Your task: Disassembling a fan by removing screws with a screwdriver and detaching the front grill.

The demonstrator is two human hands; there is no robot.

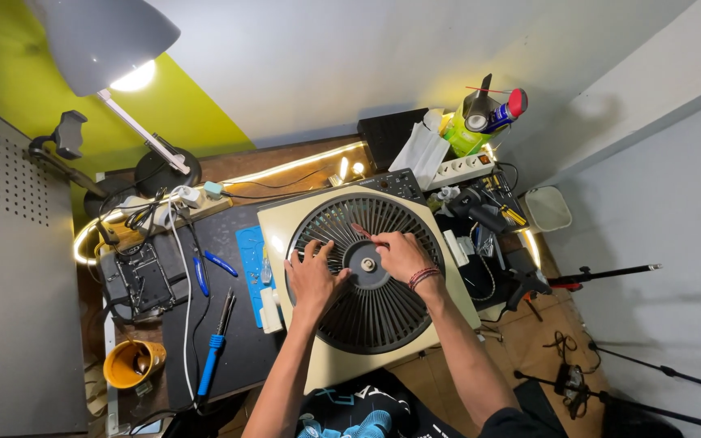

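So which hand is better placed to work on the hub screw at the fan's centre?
Probably the right hand. It rests beside the hub, its fingers pinching a thin red tool on the grille. The left hand lies spread flat on the grille, bracing the fan.

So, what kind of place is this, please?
Probably a small home repair bench. A box fan lies flat under both hands, pliers and a screwdriver rest on the dark mat, and a desk lamp lights it.

One box fan, two hands, one lamp
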